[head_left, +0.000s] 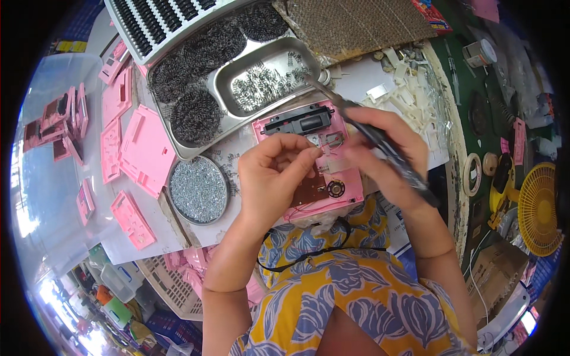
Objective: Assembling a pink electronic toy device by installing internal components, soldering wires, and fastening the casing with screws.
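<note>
A pink plastic housing [355, 178] lies on the table in front of me. Fitted in it are a black mechanism [297, 121], a brown circuit board [304, 193], thin reddish wires and a small round black part [336, 188]. Over its left side, my left hand [276, 169] is closed, thumb and forefinger pinched; anything between them is too small to make out. My right hand [395, 151] grips a long black tool [389, 148] with a narrow tip, slanting up-left toward the metal tray. The right fingertips are slightly blurred above the housing's right side.
Beyond the housing, a metal tray [221, 126] holds dark coil springs [196, 115] and small shiny springs [267, 86]. A round dish of small metal pieces [199, 190] stands left, near pink panels [147, 148]. White plastic parts [409, 89] lie right; a yellow fan [539, 207] stands farther right.
</note>
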{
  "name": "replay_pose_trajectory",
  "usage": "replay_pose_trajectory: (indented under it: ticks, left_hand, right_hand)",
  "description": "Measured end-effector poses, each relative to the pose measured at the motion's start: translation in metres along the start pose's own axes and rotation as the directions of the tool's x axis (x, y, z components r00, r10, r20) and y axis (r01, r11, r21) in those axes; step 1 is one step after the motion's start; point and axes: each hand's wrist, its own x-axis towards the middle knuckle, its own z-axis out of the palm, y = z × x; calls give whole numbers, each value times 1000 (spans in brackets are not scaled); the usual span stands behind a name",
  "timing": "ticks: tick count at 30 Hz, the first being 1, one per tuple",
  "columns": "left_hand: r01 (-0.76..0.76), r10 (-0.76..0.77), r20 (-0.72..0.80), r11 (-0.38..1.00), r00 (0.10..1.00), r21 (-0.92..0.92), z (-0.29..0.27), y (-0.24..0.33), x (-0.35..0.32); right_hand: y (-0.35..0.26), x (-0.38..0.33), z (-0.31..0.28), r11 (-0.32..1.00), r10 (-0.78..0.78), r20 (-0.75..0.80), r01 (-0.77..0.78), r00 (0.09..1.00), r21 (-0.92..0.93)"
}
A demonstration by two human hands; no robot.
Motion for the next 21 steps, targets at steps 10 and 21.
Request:
replay_pose_trajectory:
  ticks: [10, 21]
  left_hand:
    - [-178, 200, -25, 914, 979, 365, -6, -2, -3]
    - [-45, 41, 39, 995, 998, 88, -16, -9, -5]
  right_hand:
    - [11, 22, 27, 987, -140, 66, 145, 988, -76]
    - [20, 9, 32, 949, -218, 17, 216, 976, -228]
